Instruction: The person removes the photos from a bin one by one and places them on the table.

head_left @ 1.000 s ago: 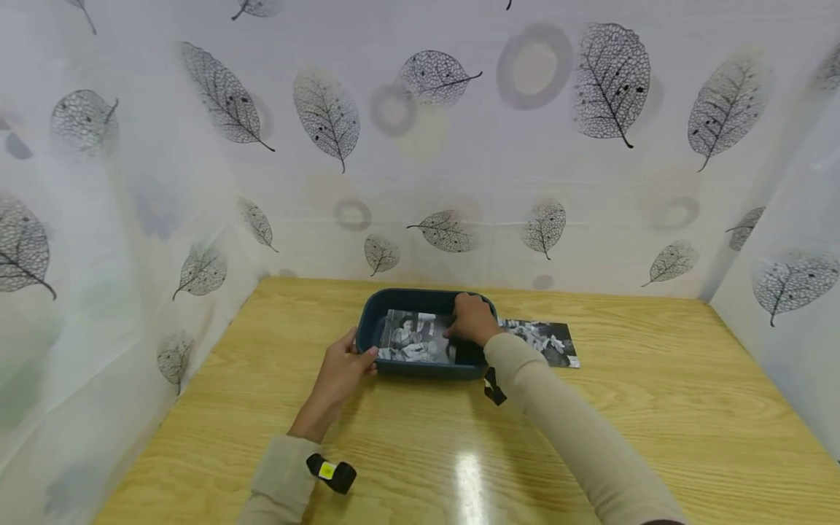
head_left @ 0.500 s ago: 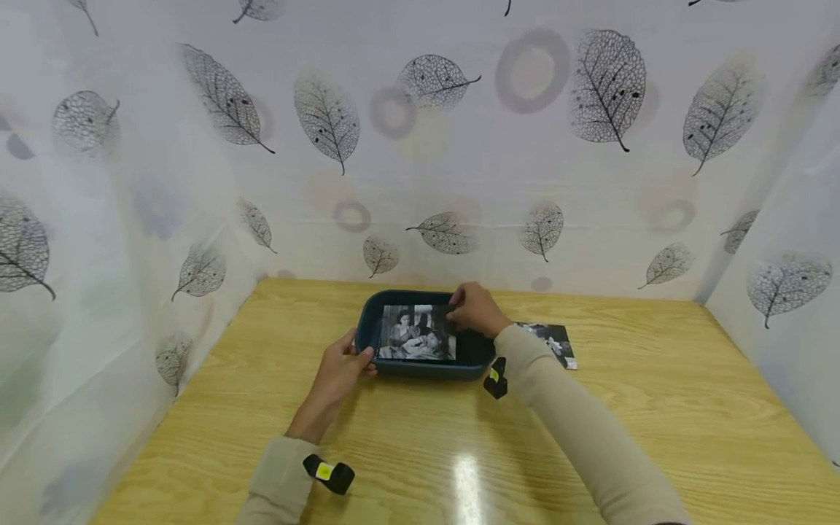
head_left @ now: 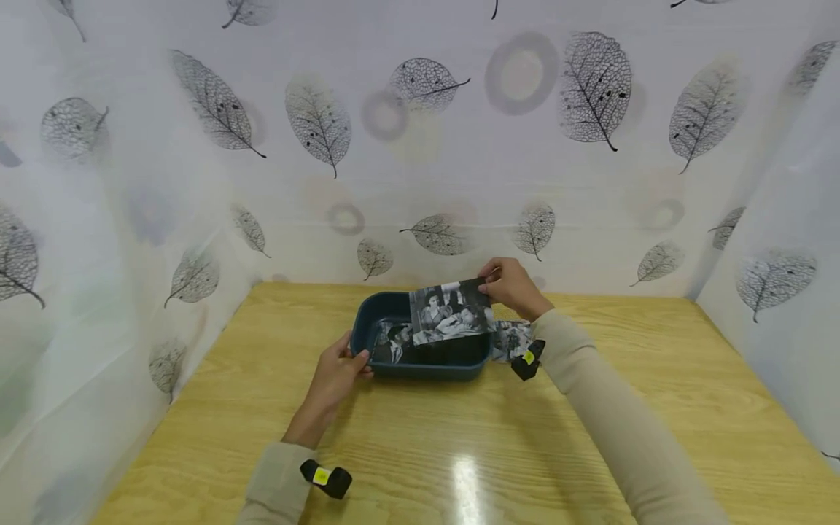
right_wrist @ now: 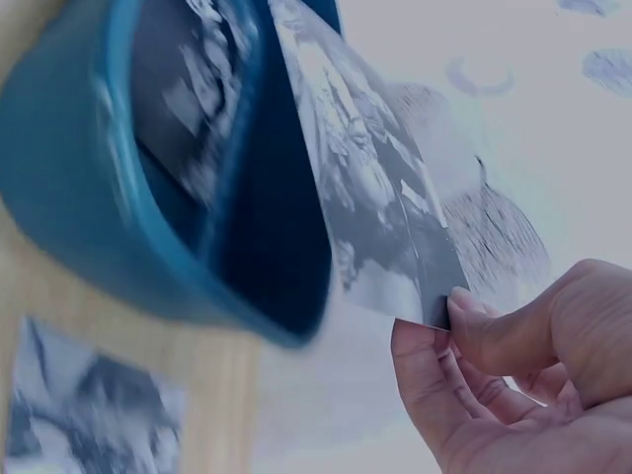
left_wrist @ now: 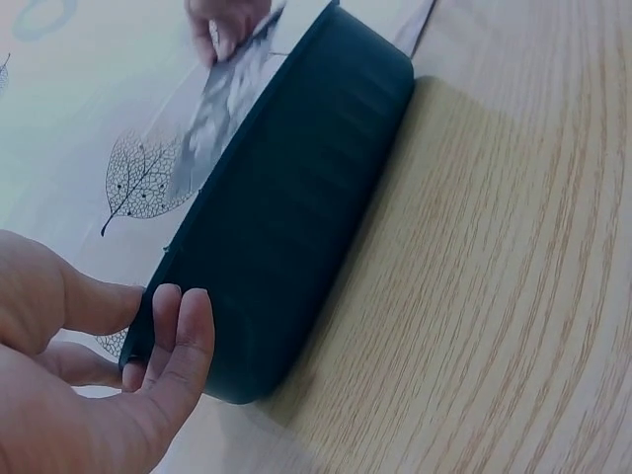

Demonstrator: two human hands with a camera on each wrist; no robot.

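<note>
A dark teal plastic basin (head_left: 420, 372) stands on the wooden table. My left hand (head_left: 333, 375) grips its left front corner, thumb on the rim and fingers against the outer wall, as the left wrist view shows. My right hand (head_left: 515, 286) pinches one corner of a black-and-white photo (head_left: 453, 312) between thumb and fingertips. That photo is raised and tilted over the right part of the basin. Inside the basin lies another black-and-white photo (head_left: 392, 343), partly covered by the raised one. A further photo (head_left: 510, 339) lies on the table just right of the basin, partly behind my right wrist.
The light wooden table (head_left: 407, 445) meets a pale leaf-patterned sheet (head_left: 420, 160) at the back and sides. A black wrist strap (head_left: 326, 477) with a yellow mark sits on my left sleeve, and a similar strap (head_left: 528, 360) on my right.
My right hand has lifted the photo up out of the basin and rightward, uncovering another photo inside. The left hand keeps its grip on the basin's corner.
</note>
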